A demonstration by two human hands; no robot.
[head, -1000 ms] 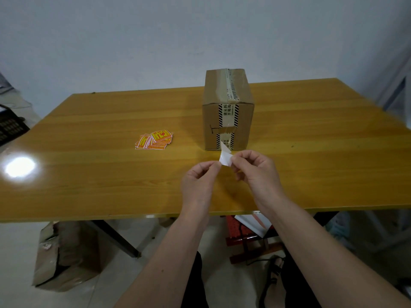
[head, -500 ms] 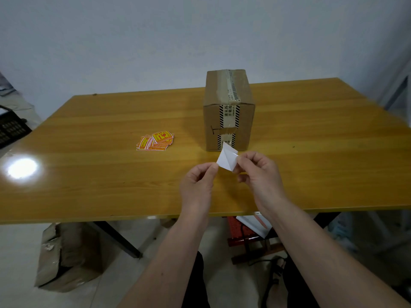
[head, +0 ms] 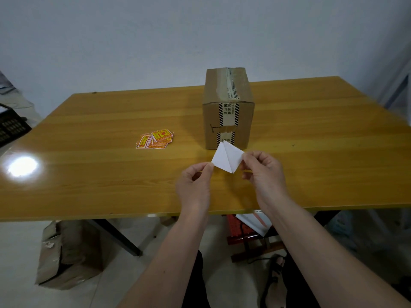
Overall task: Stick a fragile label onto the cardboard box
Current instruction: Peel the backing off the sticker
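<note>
- Above the desk [head: 93, 178], our left hand [head: 195, 187] and right hand [head: 263, 174] each pinch a corner of the half-peeled fragile label [head: 226, 160], white side up, just before the taped cardboard box [head: 228, 107].
- Risks, as we judge them: the sticky face folding onto itself, tearing, or landing crooked.
- The spare label stack [head: 155, 140] lies well apart.
</note>
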